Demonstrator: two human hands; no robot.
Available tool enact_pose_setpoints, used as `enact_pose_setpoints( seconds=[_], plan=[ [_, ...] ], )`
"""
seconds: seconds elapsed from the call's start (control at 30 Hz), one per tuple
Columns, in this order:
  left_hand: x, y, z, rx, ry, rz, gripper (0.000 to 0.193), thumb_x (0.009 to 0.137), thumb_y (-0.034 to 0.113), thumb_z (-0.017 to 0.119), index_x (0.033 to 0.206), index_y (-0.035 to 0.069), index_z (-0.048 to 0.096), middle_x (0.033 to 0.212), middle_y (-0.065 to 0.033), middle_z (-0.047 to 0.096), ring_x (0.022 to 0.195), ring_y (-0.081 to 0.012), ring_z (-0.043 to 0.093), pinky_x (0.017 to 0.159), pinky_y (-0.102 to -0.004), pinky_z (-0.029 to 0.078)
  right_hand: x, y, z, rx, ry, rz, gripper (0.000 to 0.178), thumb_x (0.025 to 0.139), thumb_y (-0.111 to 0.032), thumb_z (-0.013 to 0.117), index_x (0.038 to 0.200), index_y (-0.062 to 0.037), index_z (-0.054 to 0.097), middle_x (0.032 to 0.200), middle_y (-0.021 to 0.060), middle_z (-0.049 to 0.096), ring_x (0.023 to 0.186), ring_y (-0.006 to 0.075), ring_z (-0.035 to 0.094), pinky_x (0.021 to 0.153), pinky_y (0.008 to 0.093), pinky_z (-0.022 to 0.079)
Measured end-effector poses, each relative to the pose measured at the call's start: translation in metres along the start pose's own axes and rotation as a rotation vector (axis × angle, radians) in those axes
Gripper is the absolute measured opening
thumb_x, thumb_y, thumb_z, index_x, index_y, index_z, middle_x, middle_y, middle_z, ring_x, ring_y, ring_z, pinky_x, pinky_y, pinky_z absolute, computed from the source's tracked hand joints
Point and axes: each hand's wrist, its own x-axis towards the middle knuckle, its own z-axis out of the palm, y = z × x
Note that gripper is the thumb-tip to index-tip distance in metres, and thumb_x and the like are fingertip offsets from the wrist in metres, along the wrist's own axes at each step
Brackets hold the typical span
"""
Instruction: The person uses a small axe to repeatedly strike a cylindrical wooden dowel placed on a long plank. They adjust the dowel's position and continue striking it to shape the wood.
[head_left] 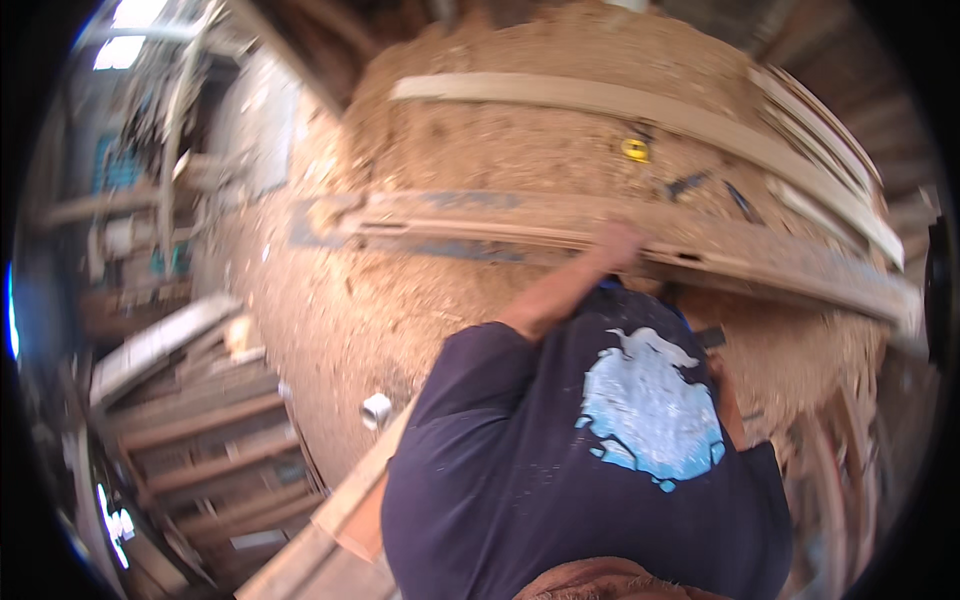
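My left hand [620, 246] lies on the near edge of a long wooden board [480, 228], its fingers seemingly curled over that edge, though blurred. Slots are cut in the board's near edge, one just right of the hand. The board runs across in front of me over a sawdust-covered surface. At my right side, part of my right forearm [728, 400] shows beside the dark T-shirt. The right hand is mostly hidden by my body, so its fingers cannot be made out. A small dark, blocky piece [710, 338] sticks out near it; whether the hand holds it is unclear.
Beyond the board lie a yellow tape measure [635, 150], dark hand tools [740, 200] and a long pale plank [590, 97]. More strips [815, 130] are stacked far right. A white cylindrical piece [376, 410] sits on the left, near stacked timber [215, 430].
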Motion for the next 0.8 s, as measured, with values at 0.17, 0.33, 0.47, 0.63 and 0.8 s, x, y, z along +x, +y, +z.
enact_pose_setpoints(
  seconds=[0.17, 0.33, 0.47, 0.63, 0.8],
  plan=[
    [0.01, 0.046, -0.038, -0.048, -0.176, -0.079, 0.029, 0.082, 0.02, 0.069, 0.111, 0.019, 0.072, 0.107, -0.0097, 0.074, 0.103, -0.0318, 0.071, 0.084, -0.0465, 0.056, 0.007, -0.041, -0.049, -0.033, -0.093, -0.059, 0.037, 0.08, -0.031, 0.06, 0.098, -0.0018, 0.074, 0.097, 0.0282, 0.07, 0.097, 0.0454, 0.068, 0.083, 0.0506, 0.054],
    [0.001, 0.033, -0.047, -0.097, -0.201, -0.07, 0.025, 0.085, 0.019, 0.066, 0.109, 0.016, 0.072, 0.1, -0.0136, 0.075, 0.099, -0.0348, 0.071, 0.083, -0.0481, 0.056, 0.021, -0.057, -0.062, -0.003, -0.083, -0.188, 0.038, 0.08, -0.031, 0.061, 0.1, -0.0019, 0.074, 0.099, 0.0285, 0.07, 0.099, 0.0454, 0.068, 0.084, 0.0507, 0.054],
    [-0.011, -0.026, -0.043, -0.148, -0.227, -0.029, 0.049, 0.076, 0.019, 0.077, 0.123, 0.016, 0.065, 0.101, -0.0175, 0.073, 0.096, -0.0384, 0.07, 0.081, -0.0503, 0.055, 0.031, -0.05, -0.03, -0.098, -0.049, -0.033, 0.039, 0.077, -0.027, 0.057, 0.098, 0.0019, 0.072, 0.099, 0.0342, 0.065, 0.096, 0.0476, 0.066, 0.085, 0.0521, 0.052],
    [-0.044, -0.076, -0.114, 0.009, -0.421, -0.142, 0.058, 0.072, 0.024, 0.08, 0.126, 0.018, 0.061, 0.106, -0.0152, 0.073, 0.104, -0.0365, 0.068, 0.086, -0.0493, 0.054, -0.029, -0.177, -0.096, -0.103, -0.182, 0.233, 0.051, 0.075, -0.033, 0.063, 0.111, 0.0019, 0.072, 0.12, 0.027, 0.066, 0.115, 0.0416, 0.064, 0.097, 0.0448, 0.052],
    [-0.03, -0.081, -0.112, 0.037, -0.436, -0.004, 0.058, 0.074, 0.029, 0.081, 0.127, 0.019, 0.06, 0.108, -0.0169, 0.072, 0.106, -0.0383, 0.067, 0.092, -0.0487, 0.053, -0.036, -0.161, -0.065, 0.025, -0.181, 0.417, 0.057, 0.076, -0.036, 0.066, 0.116, 0.0045, 0.07, 0.124, 0.0293, 0.064, 0.122, 0.0368, 0.062, 0.103, 0.0416, 0.05]
  ],
)
